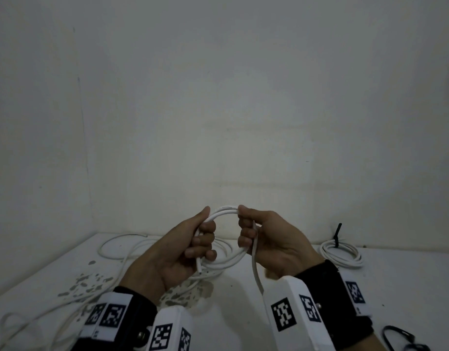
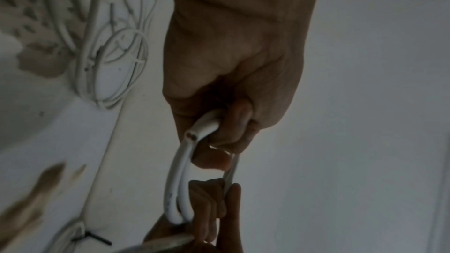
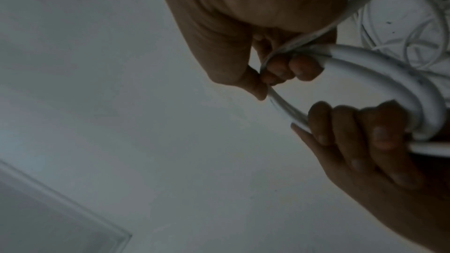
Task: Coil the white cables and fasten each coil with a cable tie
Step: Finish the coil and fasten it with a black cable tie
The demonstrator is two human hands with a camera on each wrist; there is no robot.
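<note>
Both hands hold a small coil of white cable point(image 1: 224, 211) up above the table. My left hand point(image 1: 193, 239) grips the coil's left side, its fingers curled round the loops, and the cable's cut end point(image 1: 199, 267) pokes out below them. My right hand point(image 1: 256, 234) grips the right side, and from it a strand point(image 1: 255, 269) trails down past the wrist. The left wrist view shows the cut end point(image 2: 192, 136) with its two cores and two loops point(image 2: 177, 189) running to the right hand. In the right wrist view the thick loops point(image 3: 380, 76) arc between both hands.
Loose white cables point(image 1: 132, 252) lie tangled on the white table point(image 1: 408, 279) under and left of the hands. A finished coil point(image 1: 342, 254) with a black cable tie point(image 1: 337, 235) sits at the right. More black ties point(image 1: 400, 338) lie at the bottom right. Walls stand behind and left.
</note>
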